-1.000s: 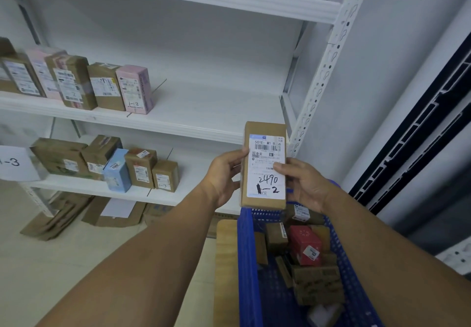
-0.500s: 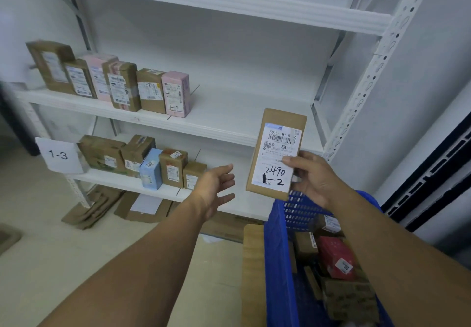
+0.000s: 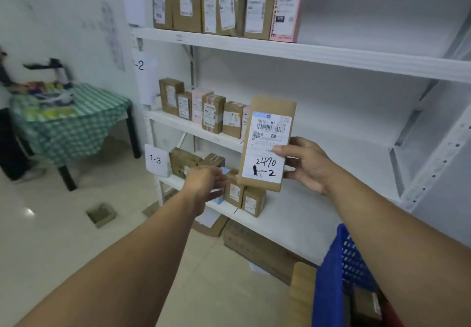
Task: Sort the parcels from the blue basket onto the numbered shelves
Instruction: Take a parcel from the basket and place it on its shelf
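My right hand (image 3: 307, 164) grips a flat brown parcel (image 3: 267, 145) upright by its right edge; its white label reads "2490" and "1-2". The parcel hangs in front of the middle shelf (image 3: 331, 135), beside a row of parcels (image 3: 212, 112) standing there. My left hand (image 3: 205, 182) is stretched forward, fingers relaxed and blurred, holding nothing, in front of the parcels on the lower shelf (image 3: 293, 214). The blue basket (image 3: 336, 275) is at the bottom right, with a parcel or two showing inside.
Paper tags "-2" (image 3: 139, 65) and "1-3" (image 3: 155, 159) hang on the left shelf post. The top shelf (image 3: 305, 53) carries several parcels. A table with a green checked cloth (image 3: 71, 120) stands left. Flattened cardboard (image 3: 254, 247) lies under the shelving.
My left hand let go of the parcel and reached forward. My right hand carried the parcel up toward the middle shelf. The view swung left, so the basket slid to the bottom right.
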